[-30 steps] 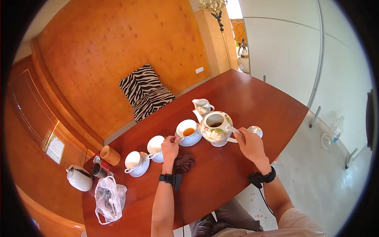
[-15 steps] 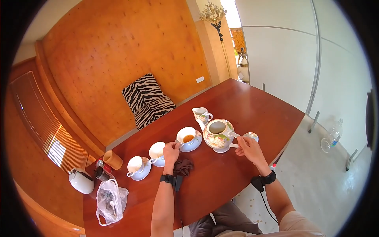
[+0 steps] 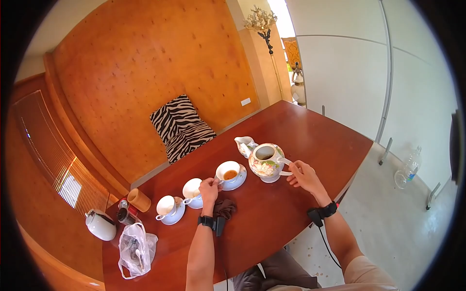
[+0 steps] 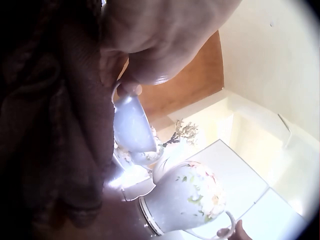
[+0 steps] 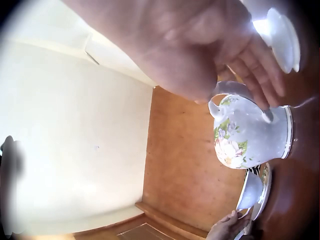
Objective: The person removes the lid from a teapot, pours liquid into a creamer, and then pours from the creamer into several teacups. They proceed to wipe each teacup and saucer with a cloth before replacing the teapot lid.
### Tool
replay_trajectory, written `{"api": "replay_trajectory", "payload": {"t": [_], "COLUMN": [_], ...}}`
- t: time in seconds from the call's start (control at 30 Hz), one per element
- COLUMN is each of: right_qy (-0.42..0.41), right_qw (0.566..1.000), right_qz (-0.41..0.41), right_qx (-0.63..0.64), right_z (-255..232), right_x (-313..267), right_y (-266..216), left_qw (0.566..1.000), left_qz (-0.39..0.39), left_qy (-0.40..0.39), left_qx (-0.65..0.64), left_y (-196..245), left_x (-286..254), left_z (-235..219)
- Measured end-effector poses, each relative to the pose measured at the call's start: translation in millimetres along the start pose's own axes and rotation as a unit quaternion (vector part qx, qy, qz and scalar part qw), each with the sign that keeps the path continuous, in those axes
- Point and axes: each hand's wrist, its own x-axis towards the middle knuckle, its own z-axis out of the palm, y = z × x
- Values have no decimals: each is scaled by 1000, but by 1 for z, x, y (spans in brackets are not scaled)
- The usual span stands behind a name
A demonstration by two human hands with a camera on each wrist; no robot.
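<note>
- Since the tabletop (image 3: 330,140) bears both pieces being handled, slow, level movement seems the soundest way to work.
- Both arms reach forward over it: the left arm (image 3: 200,257) runs nearly straight ahead, while the right arm (image 3: 337,237) angles inward from the elbow.
- Teapot (image 3: 266,167), upright on the tabletop, mouth uncovered, spout pointing left and away: I would keep it level and see its base firmly seated before its handle goes unsupported.
- Right hand (image 3: 305,176), at the teapot's handle: its fingers lie long and loose rather than clenched, and I cannot tell whether they bear any weight.
- Left hand (image 3: 209,189), back upward, pinching the handle of a teacup (image 3: 226,172) between thumb and finger; a light pinch and a still wrist should suit best.
- Saucer (image 3: 241,177), under the teacup and near the teapot: keeping the teacup centred on it looks wise.
- Bunched cloth (image 3: 224,209), just beside the left wrist: the forearm had better not drag it.
- Amber liquid (image 3: 230,175), shallow inside the teacup; a jolt could slop it.
</note>
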Motion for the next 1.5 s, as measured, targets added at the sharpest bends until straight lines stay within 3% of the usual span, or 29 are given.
{"api": "replay_trajectory", "payload": {"t": [0.07, 0.13, 0.33, 0.43, 0.73, 0.77, 0.8, 1.0, 1.07, 1.27, 1.5], "right_qy": [25, 198, 74, 66, 36, 33, 33, 30, 28, 29, 25], "right_qw": [1000, 959, 981, 980, 988, 988, 988, 990, 992, 992, 992], "right_qz": [-14, -166, -136, -140, -128, -126, -127, -120, -112, -113, -112], "right_qx": [1, -113, -118, -122, -81, -77, -76, -62, -51, -53, -45], "right_z": [0, 2, 24, 26, 20, 19, 18, 18, 18, 18, 16], "right_x": [-12, -28, -73, -74, -75, -76, -76, -76, -75, -75, -76], "right_y": [3, 15, 48, 49, 50, 48, 48, 48, 49, 51, 48], "left_qw": [1000, 1000, 997, 989, 954, 933, 909, 870, 834, 800, 795], "left_qz": [8, 16, 78, 142, 282, 338, 393, 454, 501, 547, 547], "left_qy": [1, 3, -21, 8, 38, 49, 60, 43, 45, 59, 41], "left_qx": [3, 7, 13, 31, 98, 112, 126, 189, 226, 240, 261], "left_y": [3, 9, 66, 109, 168, 173, 175, 181, 184, 187, 191], "left_x": [0, 1, -2, -11, -18, -19, -21, -22, -21, -18, -13], "left_z": [-1, -4, -12, -7, 28, 32, 35, 52, 56, 67, 79]}}
